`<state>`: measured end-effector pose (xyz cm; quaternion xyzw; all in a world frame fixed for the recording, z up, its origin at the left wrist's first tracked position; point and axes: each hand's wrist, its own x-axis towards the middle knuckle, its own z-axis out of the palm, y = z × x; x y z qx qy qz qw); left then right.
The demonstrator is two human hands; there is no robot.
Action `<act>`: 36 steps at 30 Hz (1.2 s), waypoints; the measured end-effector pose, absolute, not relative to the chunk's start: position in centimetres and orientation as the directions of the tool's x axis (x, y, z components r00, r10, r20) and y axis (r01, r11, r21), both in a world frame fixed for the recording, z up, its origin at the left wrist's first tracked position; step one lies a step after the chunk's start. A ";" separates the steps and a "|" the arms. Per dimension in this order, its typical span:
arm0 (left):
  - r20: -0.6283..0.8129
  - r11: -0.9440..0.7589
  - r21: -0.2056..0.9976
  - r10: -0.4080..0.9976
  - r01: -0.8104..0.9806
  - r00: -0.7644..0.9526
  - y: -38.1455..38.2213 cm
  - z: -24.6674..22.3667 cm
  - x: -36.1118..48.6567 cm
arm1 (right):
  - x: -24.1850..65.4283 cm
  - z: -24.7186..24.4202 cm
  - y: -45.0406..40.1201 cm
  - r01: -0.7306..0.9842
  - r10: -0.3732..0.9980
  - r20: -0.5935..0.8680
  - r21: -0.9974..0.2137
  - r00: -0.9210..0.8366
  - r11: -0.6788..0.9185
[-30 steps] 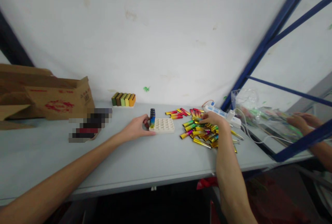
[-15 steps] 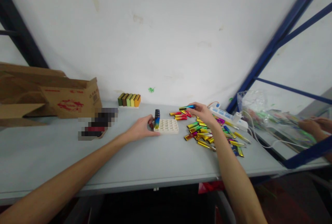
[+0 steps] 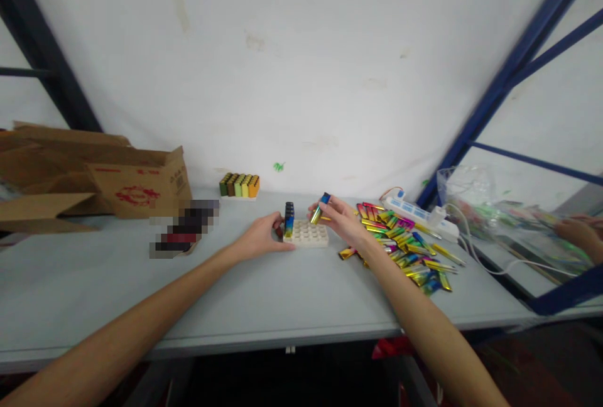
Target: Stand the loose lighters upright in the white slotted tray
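My left hand (image 3: 264,235) grips the left end of a white tray (image 3: 318,242) with rows of square slots. In the tray's left column stands a row of lighters (image 3: 289,222), metallic blue to gold with dark tops. Held in the fingers of my right hand (image 3: 343,218) is another blue-and-gold lighter (image 3: 319,209), tilted with its dark end up, just above the tray's slots. Right of the tray lies a loose pile of shiny lighters (image 3: 405,247) in gold, green, red and purple, partly behind my right forearm.
A second tray of green, brown, yellow and orange lighters (image 3: 240,185) stands by the wall. An open cardboard box (image 3: 141,184) and a blurred-out item (image 3: 183,231) are at left. A power strip (image 3: 421,217) with a white cable lies right. Beyond the blue frame (image 3: 485,105) shows another person's hand (image 3: 581,237).
My right hand has moved left from the pile to above the tray, turning its lighter from nearly level to steeply tilted. My left hand keeps its hold on the tray.
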<state>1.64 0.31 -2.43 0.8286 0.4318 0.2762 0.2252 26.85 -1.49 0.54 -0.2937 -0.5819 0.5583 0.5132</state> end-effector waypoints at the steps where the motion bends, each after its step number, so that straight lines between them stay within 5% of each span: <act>1: 0.263 -0.526 0.611 0.840 0.592 0.475 0.3 -2.4 1.6 | 26.7 0.5 -1.6 -0.231 0.910 0.267 -0.952 -0.317 0.199; 11: 0.279 -0.529 0.600 0.842 0.601 0.462 0.1 -2.3 1.8 | 25.0 0.1 -2.0 -0.279 0.927 0.201 -0.954 -0.318 0.111; 17: 0.286 -0.537 0.600 0.836 0.593 0.468 0.1 -2.5 1.8 | 24.9 -0.9 -1.5 0.059 0.962 0.237 -0.967 -0.137 0.247; 24: 0.277 -0.539 0.587 0.835 0.604 0.476 0.2 -2.6 1.7 | 24.9 -0.7 -1.5 0.471 0.879 0.476 -0.778 0.011 0.415; 36: 0.274 -0.527 0.591 0.844 0.611 0.462 0.1 -2.4 1.8 | 24.5 -1.0 -2.1 0.480 0.843 0.525 -0.712 -0.122 0.513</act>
